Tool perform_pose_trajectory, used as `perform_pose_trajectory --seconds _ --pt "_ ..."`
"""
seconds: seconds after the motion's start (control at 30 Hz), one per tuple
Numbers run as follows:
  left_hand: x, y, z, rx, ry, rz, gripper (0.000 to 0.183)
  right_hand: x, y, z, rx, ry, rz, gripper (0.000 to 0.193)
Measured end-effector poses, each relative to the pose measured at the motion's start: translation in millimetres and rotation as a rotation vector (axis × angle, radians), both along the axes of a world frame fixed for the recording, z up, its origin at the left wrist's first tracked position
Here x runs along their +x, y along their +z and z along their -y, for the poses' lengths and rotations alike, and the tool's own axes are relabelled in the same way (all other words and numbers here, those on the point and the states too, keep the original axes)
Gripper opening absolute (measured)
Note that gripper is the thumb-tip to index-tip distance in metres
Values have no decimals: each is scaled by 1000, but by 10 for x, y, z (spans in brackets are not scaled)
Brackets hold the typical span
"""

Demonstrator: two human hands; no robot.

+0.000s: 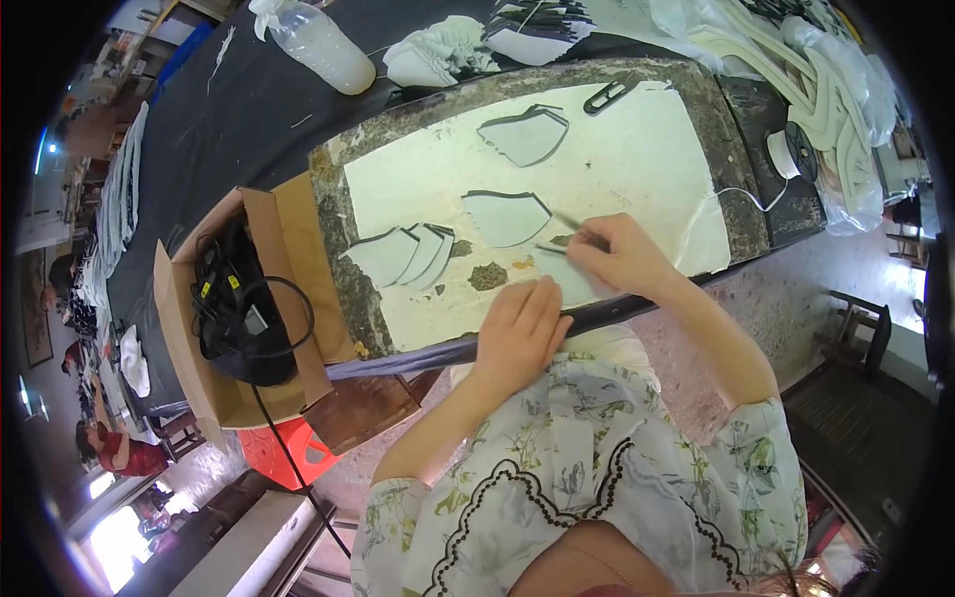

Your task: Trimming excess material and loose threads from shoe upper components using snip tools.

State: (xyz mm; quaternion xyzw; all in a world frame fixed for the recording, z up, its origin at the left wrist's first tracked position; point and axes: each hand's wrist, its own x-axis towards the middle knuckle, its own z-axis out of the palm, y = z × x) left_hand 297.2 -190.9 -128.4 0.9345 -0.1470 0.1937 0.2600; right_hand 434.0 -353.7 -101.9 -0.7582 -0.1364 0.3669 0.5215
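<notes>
**One pale piece (570, 283) seems unfinished**

It lies at the board's (741, 189) near edge; the left hand (517, 333), fingers extended, rests beside it, the right hand (632, 257) grips a two-pronged tool (581, 228). Dark-edged pieces (506, 218) lie beyond, perhaps done.

hands (519, 333): 2 | pronged tool (585, 236): 1 | bottle (323, 50): 1 | carton (179, 333): 1 | spool (782, 155): 1

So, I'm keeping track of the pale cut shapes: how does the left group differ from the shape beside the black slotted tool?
The left group is fanned out, overlapping; the upper shape shows mainly one top face. The left group lies by the left edge of the white sheet; the upper shape lies near its far edge. Both are pale with dark edging.
</notes>
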Motion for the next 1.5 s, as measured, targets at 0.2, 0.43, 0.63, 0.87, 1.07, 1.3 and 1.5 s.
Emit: perform_pose_trajectory --seconds 0.2,0.43,0.63,0.87,1.07,1.3,1.5 --pt "-5 -37 13 -13 -30 -3 36 95 28 -282 -49 173 -40 17" --pt "67 -26 -86 -124 39 19 28 111 87 -294 -53 131 -96 19" --pt "199 25 -82 -63 86 -29 25 127 101 -313 -92 154 -105 20" --pt "179 30 -64 70 73 -108 32 233 138 -99 -136 161 -136 22" --pt "174 27 17 105 159 -165 51 220 151 4 -166 123 -127 23" --pt "195 47 42 150 167 -187 53 148 142 81 -173 133 -155 21" --pt "201 87 27 170 146 -202 51 137 126 78 -186 148 -148 21"
